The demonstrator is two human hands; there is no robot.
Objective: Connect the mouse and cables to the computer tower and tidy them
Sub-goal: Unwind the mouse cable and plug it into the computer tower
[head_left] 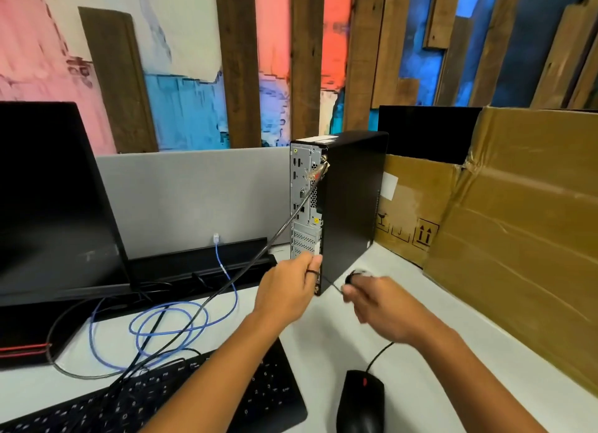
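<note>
Mouse cable unplugged, right hand pinching it, left hand gripping tower; blue cable lies loose.

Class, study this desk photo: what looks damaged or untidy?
The big brown cardboard box on the right has a torn, crumpled top corner with wrinkled tape. The blue network cable lies in loose loops on the white desk, its clear plug unconnected.
</note>
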